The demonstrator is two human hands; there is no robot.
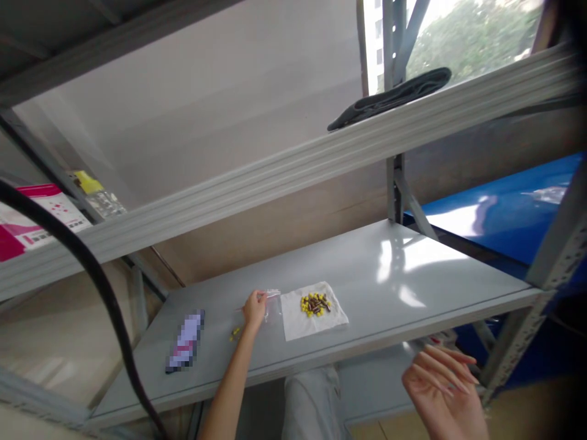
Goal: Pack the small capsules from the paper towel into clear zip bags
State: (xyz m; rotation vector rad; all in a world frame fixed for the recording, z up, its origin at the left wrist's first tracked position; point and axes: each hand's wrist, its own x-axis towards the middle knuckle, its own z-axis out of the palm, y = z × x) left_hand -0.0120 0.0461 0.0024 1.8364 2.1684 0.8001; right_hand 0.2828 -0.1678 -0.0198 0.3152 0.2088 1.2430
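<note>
On the grey shelf, my left hand (255, 308) is closed with thumb and fingers pinched at the edge of a clear plastic bag (274, 310). Right beside the bag lies a white cloth or paper sheet (293, 322) bearing a heap of small yellow and dark brown pieces that look like capsules (315, 304). Several more yellow pieces (235, 333) sit on the shelf, left of my left wrist. My right hand (443, 388) is raised in front of the shelf's edge, close to the camera, its fingers loosely bent and slightly apart, with nothing visible in them.
A pixelated phone-like object (186, 341) lies at the shelf's left. Above runs an upper shelf (257, 183) with a dark folded item (389, 101) and a pink-and-white box (41, 214). A black cable (98, 287) hangs at left; metal posts (545, 263) stand at right.
</note>
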